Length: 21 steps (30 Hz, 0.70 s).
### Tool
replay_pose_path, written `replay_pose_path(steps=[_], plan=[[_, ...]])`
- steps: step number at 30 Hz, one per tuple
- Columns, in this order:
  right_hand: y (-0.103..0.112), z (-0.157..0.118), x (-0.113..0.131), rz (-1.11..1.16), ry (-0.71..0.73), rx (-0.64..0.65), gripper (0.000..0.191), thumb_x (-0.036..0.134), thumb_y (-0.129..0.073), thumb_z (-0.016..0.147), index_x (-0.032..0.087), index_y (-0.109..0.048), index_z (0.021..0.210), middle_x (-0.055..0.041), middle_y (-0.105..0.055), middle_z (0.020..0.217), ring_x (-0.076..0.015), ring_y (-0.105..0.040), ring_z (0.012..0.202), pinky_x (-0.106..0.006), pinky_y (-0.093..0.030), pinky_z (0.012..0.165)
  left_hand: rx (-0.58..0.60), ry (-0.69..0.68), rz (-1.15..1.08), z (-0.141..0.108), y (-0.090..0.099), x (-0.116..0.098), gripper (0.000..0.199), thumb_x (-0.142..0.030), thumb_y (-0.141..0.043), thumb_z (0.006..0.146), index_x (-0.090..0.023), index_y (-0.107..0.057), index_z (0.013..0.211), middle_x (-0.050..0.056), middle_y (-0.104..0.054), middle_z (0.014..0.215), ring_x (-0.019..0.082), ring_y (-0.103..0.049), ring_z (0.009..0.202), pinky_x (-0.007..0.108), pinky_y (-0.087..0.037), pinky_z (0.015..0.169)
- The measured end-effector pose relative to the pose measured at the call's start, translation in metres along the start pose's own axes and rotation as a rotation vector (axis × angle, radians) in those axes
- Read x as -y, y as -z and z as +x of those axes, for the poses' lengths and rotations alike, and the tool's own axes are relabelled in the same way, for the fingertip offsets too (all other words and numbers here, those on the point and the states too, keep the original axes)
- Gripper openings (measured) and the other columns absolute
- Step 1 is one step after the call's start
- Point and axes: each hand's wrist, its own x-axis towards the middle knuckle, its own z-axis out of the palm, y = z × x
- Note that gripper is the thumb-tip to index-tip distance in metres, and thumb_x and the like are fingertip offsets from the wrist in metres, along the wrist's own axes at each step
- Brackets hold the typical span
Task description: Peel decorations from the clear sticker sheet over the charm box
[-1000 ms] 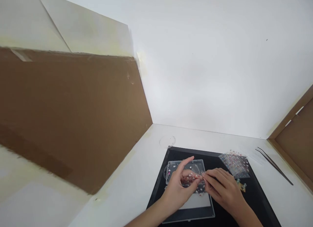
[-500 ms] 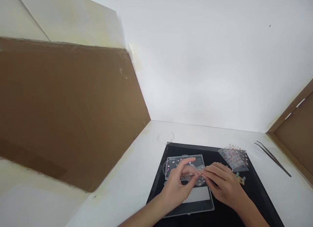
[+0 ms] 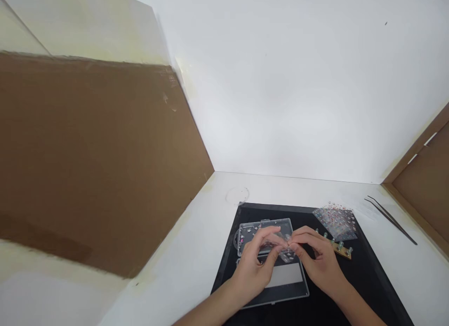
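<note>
My left hand [image 3: 257,265] and my right hand [image 3: 317,260] meet above a transparent plastic box [image 3: 266,223] on a black mat [image 3: 228,274]. Between their fingertips is a small clear piece of sticker film [image 3: 287,255] dotted with tiny gems, pinched by both hands. Its exact edges are hard to make out. A white card [image 3: 285,275] shows through the box below my hands. Just right of my right hand lies a wooden strip with small round studs [image 3: 340,248]. Behind it rests a sheet of gem stickers [image 3: 336,223].
Long dark tweezers [image 3: 391,220] lie on the white table [image 3: 182,251] to the right of the mat. A round transparent disc [image 3: 237,195] sits behind the mat. A brown cardboard panel [image 3: 91,162] stands at the left, and a white wall [image 3: 287,92] rises behind.
My fingertips have drawn closer together on the film. My right hand has shifted left, uncovering more of the studded strip. The whole scene sits slightly higher and further left in view.
</note>
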Motion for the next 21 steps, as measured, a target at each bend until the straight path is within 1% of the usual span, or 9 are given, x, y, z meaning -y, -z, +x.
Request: replay_pose_path(steps=[4,6,8,10,11,12,15,18,21], plan=[[-0.003,0.001,0.001,0.043,-0.05,0.005,0.028,0.031,-0.058,0.113,0.023,-0.072,0.09,-0.0037,-0.073,0.082,-0.0165,-0.074,0.073,-0.024,-0.062,0.063,-0.007,-0.035,0.015,0.0,-0.001,0.001,0.024,-0.041,-0.062,0.116,-0.024,-0.065,0.134,0.0,-0.081,0.097,0.01,-0.08,0.094,0.017,-0.062,0.095],[-0.004,0.001,0.002,0.041,-0.048,-0.009,0.03,0.031,-0.056,0.114,0.023,-0.071,0.09,-0.003,-0.072,0.081,-0.0157,-0.074,0.072,-0.023,-0.061,0.061,-0.009,-0.036,0.007,0.0,-0.001,0.0,0.022,-0.038,-0.063,0.116,-0.026,-0.065,0.134,-0.001,-0.081,0.099,0.009,-0.08,0.095,0.015,-0.061,0.095],[-0.004,0.001,0.004,0.014,-0.025,-0.029,0.023,0.026,-0.058,0.113,0.023,-0.07,0.093,-0.0029,-0.072,0.084,-0.0154,-0.074,0.074,-0.023,-0.062,0.063,-0.015,-0.024,-0.011,0.0,-0.002,-0.002,0.022,-0.035,-0.065,0.114,-0.027,-0.065,0.135,-0.001,-0.082,0.101,0.01,-0.081,0.095,0.016,-0.063,0.093],[-0.002,0.0,0.005,-0.031,0.027,-0.044,0.012,0.018,-0.063,0.108,0.024,-0.073,0.102,-0.0039,-0.075,0.09,-0.0164,-0.076,0.079,-0.025,-0.064,0.069,-0.025,-0.004,-0.032,0.0,-0.002,-0.004,0.024,-0.034,-0.068,0.113,-0.027,-0.064,0.136,0.0,-0.083,0.103,0.011,-0.082,0.095,0.017,-0.065,0.091],[-0.001,0.0,0.006,-0.056,0.061,-0.048,0.014,0.014,-0.066,0.104,0.025,-0.074,0.107,-0.0044,-0.077,0.093,-0.0173,-0.077,0.082,-0.027,-0.065,0.072,-0.031,0.006,-0.043,0.0,-0.002,-0.005,0.026,-0.034,-0.07,0.112,-0.027,-0.064,0.136,0.0,-0.083,0.103,0.012,-0.082,0.095,0.017,-0.065,0.091],[0.0,-0.001,0.006,-0.079,0.094,-0.05,0.02,0.011,-0.068,0.102,0.026,-0.075,0.111,-0.0046,-0.078,0.095,-0.0181,-0.077,0.083,-0.029,-0.066,0.075,-0.033,0.017,-0.055,-0.001,-0.002,-0.006,0.027,-0.035,-0.071,0.111,-0.027,-0.064,0.136,0.0,-0.083,0.102,0.013,-0.082,0.094,0.017,-0.066,0.091],[0.004,0.0,0.006,-0.133,0.169,-0.045,0.033,0.003,-0.067,0.097,0.028,-0.076,0.117,-0.0037,-0.079,0.094,-0.0183,-0.077,0.081,-0.031,-0.066,0.074,-0.035,0.043,-0.093,0.0,-0.001,-0.009,0.026,-0.037,-0.074,0.109,-0.026,-0.066,0.132,0.0,-0.083,0.098,0.013,-0.083,0.092,0.016,-0.066,0.089],[0.006,0.001,0.007,-0.178,0.215,-0.036,0.038,0.001,-0.066,0.097,0.028,-0.075,0.121,-0.0032,-0.079,0.093,-0.0175,-0.076,0.075,-0.032,-0.066,0.072,-0.04,0.057,-0.125,0.0,-0.002,-0.01,0.022,-0.029,-0.078,0.105,-0.026,-0.068,0.125,0.0,-0.083,0.097,0.013,-0.083,0.092,0.014,-0.065,0.091],[0.009,0.004,0.009,-0.217,0.256,-0.028,0.04,0.001,-0.066,0.097,0.028,-0.076,0.125,-0.0039,-0.08,0.093,-0.018,-0.076,0.074,-0.033,-0.066,0.071,-0.041,0.068,-0.163,0.001,-0.003,-0.011,0.024,-0.019,-0.078,0.1,-0.027,-0.068,0.121,-0.002,-0.083,0.097,0.012,-0.082,0.093,0.012,-0.063,0.092]])
